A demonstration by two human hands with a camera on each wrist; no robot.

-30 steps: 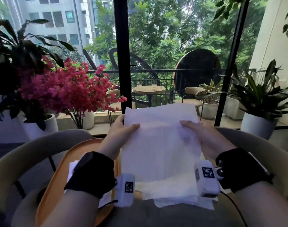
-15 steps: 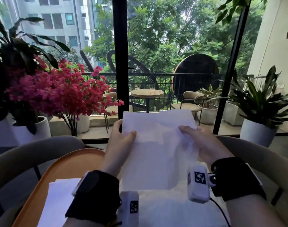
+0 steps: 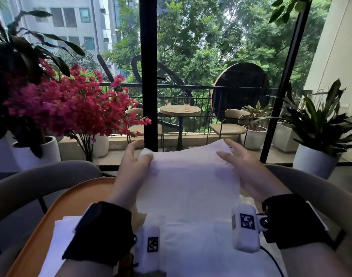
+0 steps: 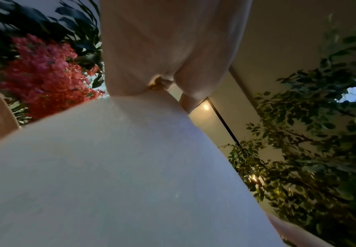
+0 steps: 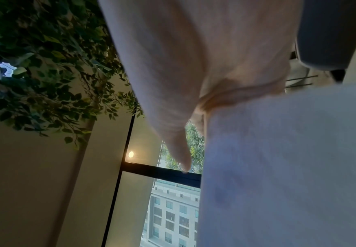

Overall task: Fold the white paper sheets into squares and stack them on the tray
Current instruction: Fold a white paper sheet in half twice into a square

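Head view: two hands (image 3: 131, 172) (image 3: 249, 172), one held sheet (image 3: 189, 184).

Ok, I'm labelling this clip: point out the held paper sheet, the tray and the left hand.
paper sheet (image 3: 188, 180), head view, middle of its upper face.
tray (image 3: 71, 204), head view, bare orange rim on the left.
left hand (image 3: 131, 166), head view, back of the hand; it pinches the sheet's far left corner.
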